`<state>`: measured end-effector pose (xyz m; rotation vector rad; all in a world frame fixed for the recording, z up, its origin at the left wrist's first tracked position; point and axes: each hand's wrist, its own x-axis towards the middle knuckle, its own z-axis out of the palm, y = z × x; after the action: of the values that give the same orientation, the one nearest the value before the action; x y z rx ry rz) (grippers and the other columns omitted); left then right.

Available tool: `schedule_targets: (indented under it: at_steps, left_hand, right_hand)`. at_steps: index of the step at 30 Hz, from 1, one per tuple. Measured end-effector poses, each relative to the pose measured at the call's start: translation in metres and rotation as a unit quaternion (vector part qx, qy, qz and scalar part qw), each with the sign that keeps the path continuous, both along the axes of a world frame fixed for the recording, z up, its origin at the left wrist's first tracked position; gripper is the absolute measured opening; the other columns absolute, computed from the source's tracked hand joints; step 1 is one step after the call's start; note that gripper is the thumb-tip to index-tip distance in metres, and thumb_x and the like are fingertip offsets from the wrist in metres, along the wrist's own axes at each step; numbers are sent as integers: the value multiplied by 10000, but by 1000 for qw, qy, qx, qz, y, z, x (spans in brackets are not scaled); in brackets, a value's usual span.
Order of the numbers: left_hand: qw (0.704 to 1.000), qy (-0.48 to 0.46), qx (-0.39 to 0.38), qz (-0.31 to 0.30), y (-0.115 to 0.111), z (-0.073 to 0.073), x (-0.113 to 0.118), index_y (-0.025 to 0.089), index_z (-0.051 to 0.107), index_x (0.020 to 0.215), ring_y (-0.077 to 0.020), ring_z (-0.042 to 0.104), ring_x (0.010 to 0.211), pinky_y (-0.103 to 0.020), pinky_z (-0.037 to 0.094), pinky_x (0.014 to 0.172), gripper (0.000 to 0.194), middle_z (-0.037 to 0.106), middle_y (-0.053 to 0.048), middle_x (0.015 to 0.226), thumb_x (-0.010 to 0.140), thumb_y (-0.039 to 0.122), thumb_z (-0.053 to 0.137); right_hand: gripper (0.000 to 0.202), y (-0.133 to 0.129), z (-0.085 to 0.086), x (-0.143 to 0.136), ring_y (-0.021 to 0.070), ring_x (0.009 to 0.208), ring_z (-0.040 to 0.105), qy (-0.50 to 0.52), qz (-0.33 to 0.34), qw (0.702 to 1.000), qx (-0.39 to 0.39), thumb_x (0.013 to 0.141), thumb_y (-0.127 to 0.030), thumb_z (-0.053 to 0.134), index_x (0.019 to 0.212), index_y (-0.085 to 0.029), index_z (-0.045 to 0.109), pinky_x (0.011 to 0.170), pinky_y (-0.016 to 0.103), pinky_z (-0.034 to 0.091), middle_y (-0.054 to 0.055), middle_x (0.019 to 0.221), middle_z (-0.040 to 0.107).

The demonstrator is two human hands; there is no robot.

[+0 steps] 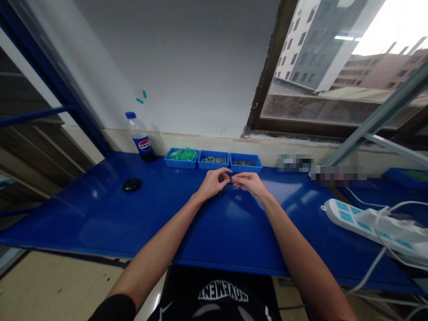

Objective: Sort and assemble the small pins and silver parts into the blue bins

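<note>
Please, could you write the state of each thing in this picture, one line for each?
Left hand: fingertips pinched on a small part.
Right hand: pinching at the same part.
Pepsi bottle: upright, capped, partly full.
Left bin: open, green contents.
Middle bin: open, holding grey pieces.
Right bin: open, holding small pieces.
Power strip: plugs inserted.
Black oval object: lying on the table.

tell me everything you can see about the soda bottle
The bottle looks like clear plastic, with a closed blue cap and a blue label bearing a round red, white and blue logo. Dark liquid shows below the label; the part above looks clear. It stands on the blue table near the wall, left of the bins. Neither hand touches it.
</note>
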<state>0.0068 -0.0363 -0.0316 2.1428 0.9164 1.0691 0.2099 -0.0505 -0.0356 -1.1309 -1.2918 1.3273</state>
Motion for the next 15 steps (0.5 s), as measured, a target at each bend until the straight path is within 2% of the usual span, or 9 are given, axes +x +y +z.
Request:
schedule_targets:
  at_steps: [3,5,7,10,12,15]
  left_hand:
    - [999,47,26,10,1,2,-5,186,708,1151,-179,707,821,-272,540,759,293,760,-52,915,865,243,682]
    - [994,88,44,38,1,5,-9,186,715,1087,-183,685,776,-276,526,724,267,745,-55,889,841,289,709]
    - [988,141,45,46,0,8,-15,196,717,1003,-186,664,725,-274,506,678,260,727,-41,835,768,298,759]
    - [978,210,10,-5,-2,10,-22,219,715,907,-183,647,656,-256,465,599,279,701,-8,742,639,224,793]
    - [976,218,-3,-20,-3,10,-23,226,713,877,-181,644,632,-248,448,571,297,692,1,712,595,156,769]
    - [978,209,-4,0,-4,11,-22,228,715,848,-180,640,599,-241,430,540,328,688,-1,682,561,68,708]
  right_hand:
    - [395,4,-2,2,193,657,706,-4,-13,1000,11,600,-474,937,826,-176,813,662,325,574,90,754,782]
    - [413,7,-3,3,233,750,744,15,-45,998,45,599,-475,938,861,-181,813,752,369,601,102,823,796]
    - [491,10,-4,4,280,956,762,53,-73,992,89,606,-448,940,1005,-198,805,894,412,596,117,1026,803]
    - [741,13,-7,6,300,1219,682,88,-77,985,126,614,-385,940,1302,-253,695,1053,442,535,114,1357,695]
    - [823,13,-9,6,299,1242,670,86,-75,986,124,625,-376,933,1384,-268,633,1079,448,518,118,1431,644]
    - [776,13,-10,6,300,1190,696,70,-77,988,113,658,-411,909,1369,-266,636,1048,446,535,124,1422,648]
